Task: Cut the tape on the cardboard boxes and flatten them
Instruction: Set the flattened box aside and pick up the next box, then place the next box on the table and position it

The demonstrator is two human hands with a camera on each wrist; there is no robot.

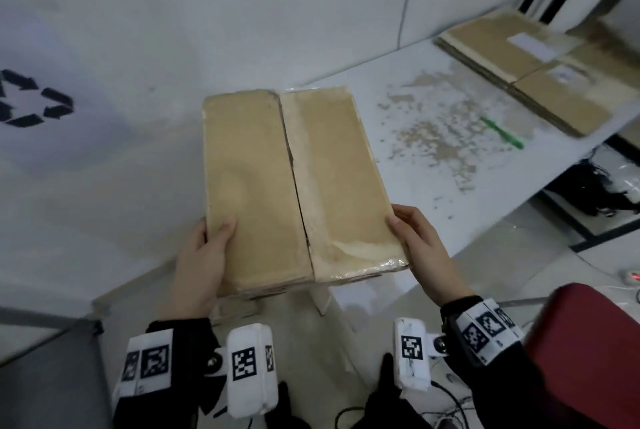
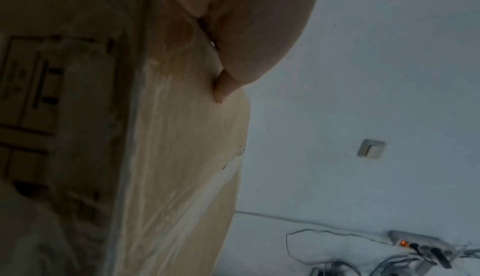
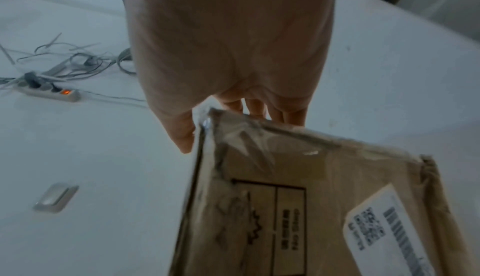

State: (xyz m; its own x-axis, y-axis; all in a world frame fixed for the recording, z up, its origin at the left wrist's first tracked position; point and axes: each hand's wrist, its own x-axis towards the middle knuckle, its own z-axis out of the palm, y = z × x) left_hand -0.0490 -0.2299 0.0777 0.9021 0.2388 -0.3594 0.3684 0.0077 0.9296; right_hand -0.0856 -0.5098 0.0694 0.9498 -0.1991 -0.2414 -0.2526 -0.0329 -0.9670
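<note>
Holding the cardboard box (image 1: 294, 182) (tape split), left hand (image 1: 201, 255) and right hand (image 1: 422, 248) each keep a curled grip; fingers underneath.

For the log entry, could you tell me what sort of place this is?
Probably a plain workroom or packing area: a white table with peeling paint, flattened cardboard stacked on it, and a power strip with cables on the floor.

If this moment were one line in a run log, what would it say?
stage: box held up, seam slit | left hand: holds near left edge | right hand: holds near right corner | green cutter: on table
</note>
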